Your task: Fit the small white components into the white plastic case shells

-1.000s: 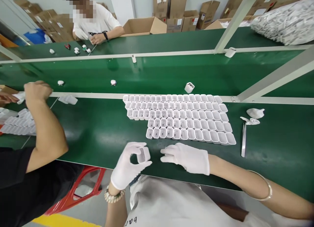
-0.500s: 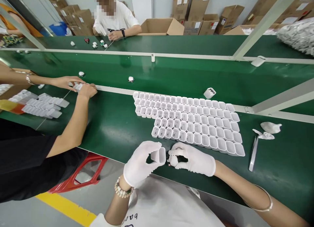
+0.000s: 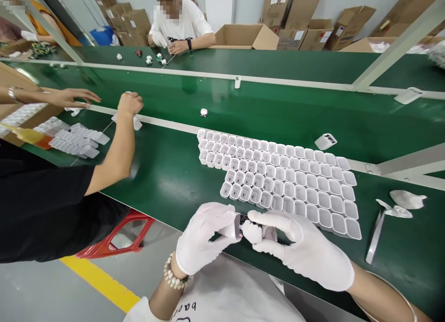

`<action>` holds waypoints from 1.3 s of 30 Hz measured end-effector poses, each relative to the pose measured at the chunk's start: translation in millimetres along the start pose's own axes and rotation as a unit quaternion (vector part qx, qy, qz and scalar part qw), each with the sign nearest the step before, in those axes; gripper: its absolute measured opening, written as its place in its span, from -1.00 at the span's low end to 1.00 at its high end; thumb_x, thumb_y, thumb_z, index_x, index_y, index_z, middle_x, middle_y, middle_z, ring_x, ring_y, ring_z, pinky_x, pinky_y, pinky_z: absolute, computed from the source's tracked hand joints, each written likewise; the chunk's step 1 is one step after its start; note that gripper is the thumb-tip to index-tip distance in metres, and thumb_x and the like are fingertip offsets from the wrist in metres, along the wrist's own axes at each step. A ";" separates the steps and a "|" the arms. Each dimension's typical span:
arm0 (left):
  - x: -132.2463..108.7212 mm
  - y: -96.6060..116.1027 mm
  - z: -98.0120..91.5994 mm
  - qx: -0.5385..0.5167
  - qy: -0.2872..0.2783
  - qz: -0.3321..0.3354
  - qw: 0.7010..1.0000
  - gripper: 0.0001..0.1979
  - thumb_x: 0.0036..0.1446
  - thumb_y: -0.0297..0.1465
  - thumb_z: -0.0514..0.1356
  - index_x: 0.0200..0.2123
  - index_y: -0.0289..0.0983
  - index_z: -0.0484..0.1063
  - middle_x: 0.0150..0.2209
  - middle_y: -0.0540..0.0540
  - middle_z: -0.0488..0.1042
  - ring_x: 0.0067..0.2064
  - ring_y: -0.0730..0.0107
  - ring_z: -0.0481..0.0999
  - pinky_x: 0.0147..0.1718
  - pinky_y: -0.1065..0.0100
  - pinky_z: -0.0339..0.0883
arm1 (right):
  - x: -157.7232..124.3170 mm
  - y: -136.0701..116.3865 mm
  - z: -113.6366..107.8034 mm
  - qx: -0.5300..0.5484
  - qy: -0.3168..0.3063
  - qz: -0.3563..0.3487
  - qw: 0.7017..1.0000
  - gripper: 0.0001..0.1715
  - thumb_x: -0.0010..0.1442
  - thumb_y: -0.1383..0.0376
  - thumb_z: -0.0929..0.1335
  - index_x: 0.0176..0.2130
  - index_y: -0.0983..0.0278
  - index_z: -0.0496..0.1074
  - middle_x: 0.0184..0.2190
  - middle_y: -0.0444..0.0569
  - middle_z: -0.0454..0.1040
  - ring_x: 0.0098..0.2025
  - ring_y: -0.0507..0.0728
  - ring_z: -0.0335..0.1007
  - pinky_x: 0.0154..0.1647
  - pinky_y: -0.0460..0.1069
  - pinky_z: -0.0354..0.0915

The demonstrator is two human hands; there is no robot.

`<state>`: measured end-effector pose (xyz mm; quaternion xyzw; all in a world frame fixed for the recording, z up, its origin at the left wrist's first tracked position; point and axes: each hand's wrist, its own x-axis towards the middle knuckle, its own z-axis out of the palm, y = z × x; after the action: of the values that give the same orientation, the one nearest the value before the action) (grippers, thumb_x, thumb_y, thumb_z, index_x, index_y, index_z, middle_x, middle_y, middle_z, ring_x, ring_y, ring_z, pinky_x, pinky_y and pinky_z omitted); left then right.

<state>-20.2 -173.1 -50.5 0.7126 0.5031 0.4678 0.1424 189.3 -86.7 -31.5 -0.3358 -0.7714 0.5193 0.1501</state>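
Both my hands wear white gloves at the near edge of the green table [image 3: 167, 173]. My left hand [image 3: 205, 238] pinches a small white plastic shell [image 3: 231, 228] with its open end turned right. My right hand [image 3: 302, 247] presses a small dark part with a white end [image 3: 247, 225] against that opening, fingers closed round it. Just beyond my hands lies a block of several rows of white open shells [image 3: 281, 180], standing upright side by side.
Metal tweezers [image 3: 374, 237] and scraps of white film [image 3: 405, 199] lie at the right. A single shell [image 3: 325, 141] rides the belt behind. A person in black at the left reaches to the rail; more shells [image 3: 78, 141] lie there. Another person works across the belt.
My right hand has brought the dark part up to the shell's mouth, and both hands have closed together. The neighbour's arm has shifted along the rail. My view has swung right.
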 end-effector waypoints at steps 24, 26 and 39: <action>2.2 -0.6 3.1 -0.025 -0.016 -0.026 0.999 -0.51 0.16 -0.46 0.30 0.15 -0.18 0.31 -0.09 -0.20 0.55 -0.04 0.18 0.53 -0.08 0.08 0.46 | 2.4 -25.5 -5.7 -0.122 -0.094 -0.010 0.988 -0.86 0.17 0.44 0.26 -0.37 0.19 0.26 -0.50 -0.21 0.28 -0.46 0.01 0.17 -0.42 -0.09 0.16; 1.9 -1.1 4.4 -0.029 -0.013 -0.023 0.999 -0.48 0.15 -0.48 0.30 0.17 -0.17 0.29 -0.09 -0.19 0.56 -0.06 0.20 0.54 -0.10 0.09 0.47 | 3.0 -24.7 -5.4 -0.119 -0.085 -0.023 0.989 -0.86 0.17 0.44 0.26 -0.36 0.19 0.27 -0.50 -0.22 0.28 -0.47 0.00 0.18 -0.42 -0.10 0.17; -4.7 -5.3 10.8 -0.041 -0.002 -0.041 0.998 -0.48 0.11 -0.47 0.34 0.13 -0.16 0.32 -0.02 -0.20 0.53 0.00 0.16 0.50 -0.06 0.08 0.43 | 2.5 -19.4 -2.9 -0.102 -0.032 -0.024 0.994 -0.87 0.13 0.43 0.32 -0.35 0.19 0.35 -0.57 -0.27 0.26 -0.55 -0.05 0.15 -0.49 -0.16 0.15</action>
<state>-14.8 -171.9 -62.1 0.6857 0.5121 0.4803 0.1919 182.1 -87.6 -13.1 -0.3134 -0.8326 0.4450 0.1030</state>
